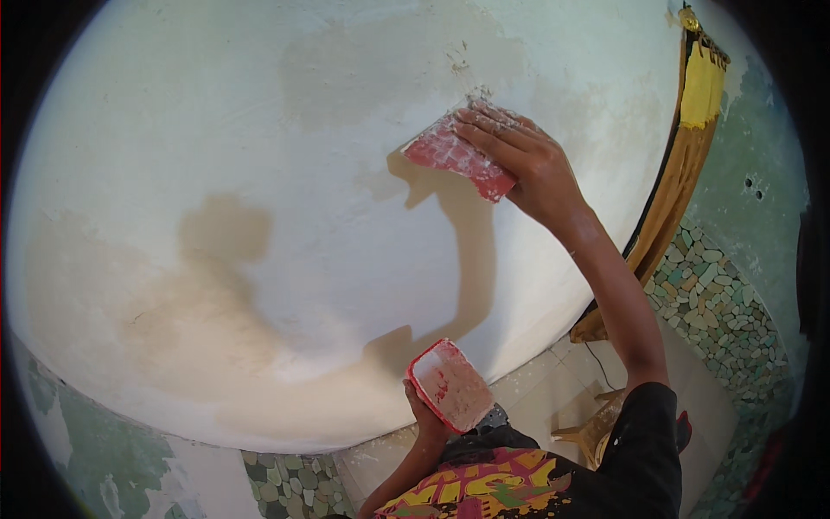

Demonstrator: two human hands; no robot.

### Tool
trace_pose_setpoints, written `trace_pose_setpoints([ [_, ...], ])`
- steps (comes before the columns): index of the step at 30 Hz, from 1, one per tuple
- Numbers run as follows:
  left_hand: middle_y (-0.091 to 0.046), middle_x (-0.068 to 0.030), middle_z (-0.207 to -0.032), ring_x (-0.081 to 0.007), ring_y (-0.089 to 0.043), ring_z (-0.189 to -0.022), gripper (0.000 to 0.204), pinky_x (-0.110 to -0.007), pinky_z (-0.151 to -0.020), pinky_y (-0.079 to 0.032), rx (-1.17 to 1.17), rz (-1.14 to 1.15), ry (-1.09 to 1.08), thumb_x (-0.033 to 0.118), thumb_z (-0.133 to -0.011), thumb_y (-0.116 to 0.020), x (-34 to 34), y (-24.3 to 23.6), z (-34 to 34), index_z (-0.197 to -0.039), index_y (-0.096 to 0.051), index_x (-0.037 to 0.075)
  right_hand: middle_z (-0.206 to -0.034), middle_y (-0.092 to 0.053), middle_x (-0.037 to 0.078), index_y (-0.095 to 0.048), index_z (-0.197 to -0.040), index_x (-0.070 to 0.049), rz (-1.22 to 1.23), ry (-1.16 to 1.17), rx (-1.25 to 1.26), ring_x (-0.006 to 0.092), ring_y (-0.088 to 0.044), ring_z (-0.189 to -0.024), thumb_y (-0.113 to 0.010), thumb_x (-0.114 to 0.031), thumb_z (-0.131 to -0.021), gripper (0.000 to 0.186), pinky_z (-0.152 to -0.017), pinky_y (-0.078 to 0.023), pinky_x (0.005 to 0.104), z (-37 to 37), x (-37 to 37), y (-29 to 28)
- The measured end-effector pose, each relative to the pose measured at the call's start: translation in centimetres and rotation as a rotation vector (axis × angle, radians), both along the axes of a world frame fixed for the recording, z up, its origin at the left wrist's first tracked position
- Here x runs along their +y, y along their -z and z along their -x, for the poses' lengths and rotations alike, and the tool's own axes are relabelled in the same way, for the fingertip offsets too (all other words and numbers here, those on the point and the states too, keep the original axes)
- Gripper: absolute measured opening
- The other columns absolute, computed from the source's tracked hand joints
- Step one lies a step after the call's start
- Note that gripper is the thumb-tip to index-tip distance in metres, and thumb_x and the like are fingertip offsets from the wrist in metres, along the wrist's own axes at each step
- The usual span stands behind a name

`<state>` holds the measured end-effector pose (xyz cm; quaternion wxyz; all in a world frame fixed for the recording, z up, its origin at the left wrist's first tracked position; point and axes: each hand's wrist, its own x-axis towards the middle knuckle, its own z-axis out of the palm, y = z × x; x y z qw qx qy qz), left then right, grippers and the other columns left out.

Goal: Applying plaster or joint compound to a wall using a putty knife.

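Observation:
Against the pale wall (216, 112) in front of me, my right hand (538, 164) presses a red flexible scraper (451, 157). Its fingers lie spread along the sheet, and white paste smears both the sheet and the fingertips. Low down, close to my body, my left hand (425, 419) grips a red rectangular tub (413, 368) from its left side. White and pinkish paste coats the inside of the tub, which tilts so that its opening faces up. Darker, damp-looking patches and a few rough marks show on the wall around the scraper.
A brown wooden door frame (687, 177) with a yellow cloth-like piece (702, 86) edges the wall at right. Beyond it are a green patchy wall (761, 164) and pebble cladding (713, 294). A wooden stool (596, 428) stands on the tiled floor (527, 389) beside me.

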<state>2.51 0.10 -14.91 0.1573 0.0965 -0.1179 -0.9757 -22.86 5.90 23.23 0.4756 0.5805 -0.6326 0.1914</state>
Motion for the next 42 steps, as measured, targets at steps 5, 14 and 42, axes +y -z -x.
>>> trace_pose_setpoints([
  [5, -0.054, -0.0125, -0.153, -0.0356, -0.054, -0.137, 0.092, -0.053, -0.115, -0.044, 0.006, 0.024, 0.005, 0.081, -0.097, -0.038, -0.3, 0.4, -0.1, -0.158, -0.042, 0.012, -0.135, -0.071, 0.006, -0.071, -0.133, -0.014, 0.059, -0.051, 0.04, 0.028, -0.066, -0.126, -0.079, -0.009, -0.083, 0.051, -0.106, -0.054, 0.0423, -1.3, -0.1, -2.9],
  [14, -0.058, -0.0104, -0.148, -0.0352, -0.057, -0.134, 0.084, -0.055, -0.113, -0.047, -0.024, -0.001, -0.026, 0.077, -0.098, -0.042, -0.3, 1.4, 0.0, -0.154, -0.048, 0.015, -0.137, -0.071, 0.003, -0.071, -0.135, -0.017, -0.011, -0.029, 0.055, 0.0265, -0.068, -0.125, -0.08, -0.015, -0.084, 0.052, -0.106, -0.055, 0.0396, -0.3, -0.4, -0.6],
  [42, -0.056, -0.0099, -0.15, -0.0342, -0.056, -0.134, 0.083, -0.053, -0.114, -0.045, -0.111, 0.021, -0.006, 0.077, -0.1, -0.04, -0.4, 0.7, 0.0, -0.155, -0.046, 0.015, -0.126, -0.07, 0.01, -0.061, -0.135, 0.002, 0.509, -0.941, -1.114, 0.0204, -0.069, -0.113, -0.071, -0.001, -0.098, 0.038, -0.1, -0.057, 0.0375, 4.9, -1.8, -4.3],
])
